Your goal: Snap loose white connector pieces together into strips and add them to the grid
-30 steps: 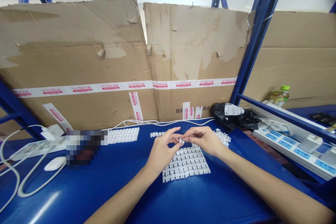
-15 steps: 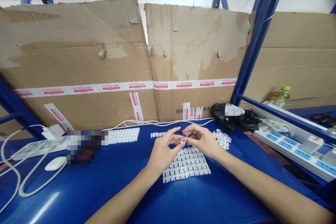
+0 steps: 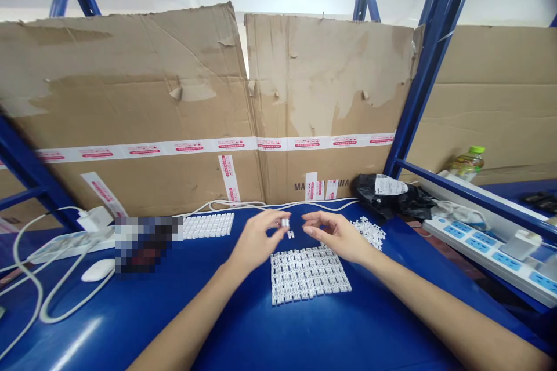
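Observation:
My left hand [image 3: 256, 240] is closed, with a small white plastic piece [image 3: 285, 222] pinched between thumb and fingertips. Just below that piece, another small white piece [image 3: 290, 235] shows against the blue surface. Facing it, a short gap away, my right hand [image 3: 338, 236] has thumb and fingers apart and nothing visible between them. In front of both hands lies a flat block of white plastic pieces [image 3: 308, 275], set out in rows. A loose heap of similar white pieces [image 3: 369, 233] sits beyond my right hand, partly hidden by it.
The blue tabletop [image 3: 209, 313] backs onto tall cardboard sheets [image 3: 174, 110]. More white pieces in rows [image 3: 209, 225] lie back left, beside a blurred-out item. A white mouse [image 3: 98, 270], cables and a power strip [image 3: 56, 246] are left; a black plastic bag [image 3: 391, 200] is back right.
My hands have moved apart; the left went leftward with the small white piece. My right thumb and fingers have come off it. The view has shifted slightly.

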A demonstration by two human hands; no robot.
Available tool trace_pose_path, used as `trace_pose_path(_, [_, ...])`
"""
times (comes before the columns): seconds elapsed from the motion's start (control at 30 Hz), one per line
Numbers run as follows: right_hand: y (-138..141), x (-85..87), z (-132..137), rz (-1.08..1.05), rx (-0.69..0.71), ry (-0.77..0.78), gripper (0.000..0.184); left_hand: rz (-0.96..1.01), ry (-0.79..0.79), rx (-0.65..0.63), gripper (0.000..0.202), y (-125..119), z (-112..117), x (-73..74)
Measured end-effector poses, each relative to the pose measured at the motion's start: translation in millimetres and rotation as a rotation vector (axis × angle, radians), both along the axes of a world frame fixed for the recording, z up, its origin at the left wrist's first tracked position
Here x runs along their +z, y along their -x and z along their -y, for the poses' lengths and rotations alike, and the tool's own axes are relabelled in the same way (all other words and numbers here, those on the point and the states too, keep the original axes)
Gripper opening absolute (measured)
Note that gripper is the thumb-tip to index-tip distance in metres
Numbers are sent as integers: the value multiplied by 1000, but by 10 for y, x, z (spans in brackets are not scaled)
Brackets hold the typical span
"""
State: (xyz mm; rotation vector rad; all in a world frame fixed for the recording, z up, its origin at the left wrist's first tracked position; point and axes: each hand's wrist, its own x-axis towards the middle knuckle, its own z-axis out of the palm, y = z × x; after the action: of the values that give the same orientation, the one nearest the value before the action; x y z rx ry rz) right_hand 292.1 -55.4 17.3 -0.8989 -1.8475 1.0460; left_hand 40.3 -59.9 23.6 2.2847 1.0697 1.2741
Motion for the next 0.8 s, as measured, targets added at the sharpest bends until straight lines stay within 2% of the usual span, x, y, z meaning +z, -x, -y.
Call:
trace_pose_path(0.07, [-55, -31, -62, 23, -71, -23, 40, -16, 103, 127, 22, 229, -135, 49])
trace_pose_path(0.17, [-117, -56, -122, 36, -86, -32, 40, -128, 176, 284, 24, 566, -290, 106])
trace_pose_path(0.3, [-131, -50, -117, 55, -58, -17, 36, -217, 374, 406, 33, 819, -387, 66])
trace_pose_path(0.5, [-131, -41, -99, 63, -33, 2, 35, -254, 453, 417, 32, 842, -399, -59])
trace_pose_path(0.8, [-170, -8, -128, 124, -41, -60, 32, -316, 419, 386, 39, 784, -377, -26])
